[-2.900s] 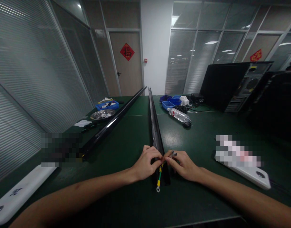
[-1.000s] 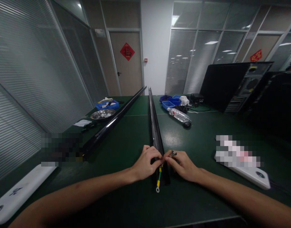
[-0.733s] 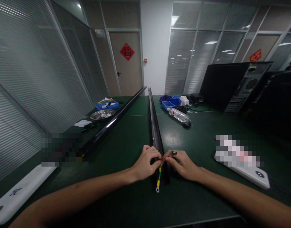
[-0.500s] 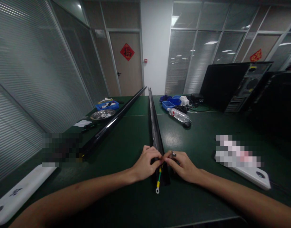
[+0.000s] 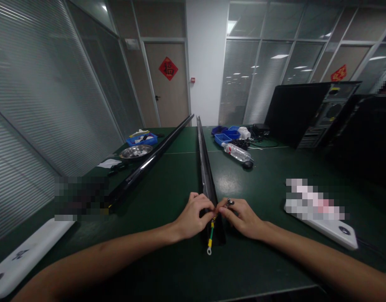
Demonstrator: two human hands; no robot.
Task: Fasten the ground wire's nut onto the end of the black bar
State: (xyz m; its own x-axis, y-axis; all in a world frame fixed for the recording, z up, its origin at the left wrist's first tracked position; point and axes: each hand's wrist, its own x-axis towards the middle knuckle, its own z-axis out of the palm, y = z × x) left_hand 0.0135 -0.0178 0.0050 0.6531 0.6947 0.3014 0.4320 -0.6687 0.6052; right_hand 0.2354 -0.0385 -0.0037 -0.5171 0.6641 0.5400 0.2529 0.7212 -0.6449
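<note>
A long black channel-shaped rail [image 5: 206, 172] runs away from me down the middle of the table, its near end under my hands. My left hand [image 5: 196, 214] bends over the rail's left side with thumb and fingertips pinched together. From the right, my right hand [image 5: 240, 216] pinches at the same spot, its fingertips meeting the left ones. What they grip is too small and hidden to make out. A shiny metal piece [image 5: 230, 202] shows at my right index finger. Below the fingertips hangs a short green-and-yellow wire [image 5: 212, 231] ending in a ring terminal [image 5: 209, 251].
Another black rail [image 5: 145, 165] lies to the left. Beyond it are a metal dish [image 5: 136, 152] and a blue tray [image 5: 150, 139]. At right are a plastic bottle [image 5: 237, 153], blue bins [image 5: 222, 139], a white device [image 5: 325, 228] and a computer case [image 5: 312, 126]. Another white device [image 5: 32, 256] sits near-left.
My right fingers have shifted slightly at the pinch, and the metal piece by the index finger has turned a little. My left hand and the rail look almost the same.
</note>
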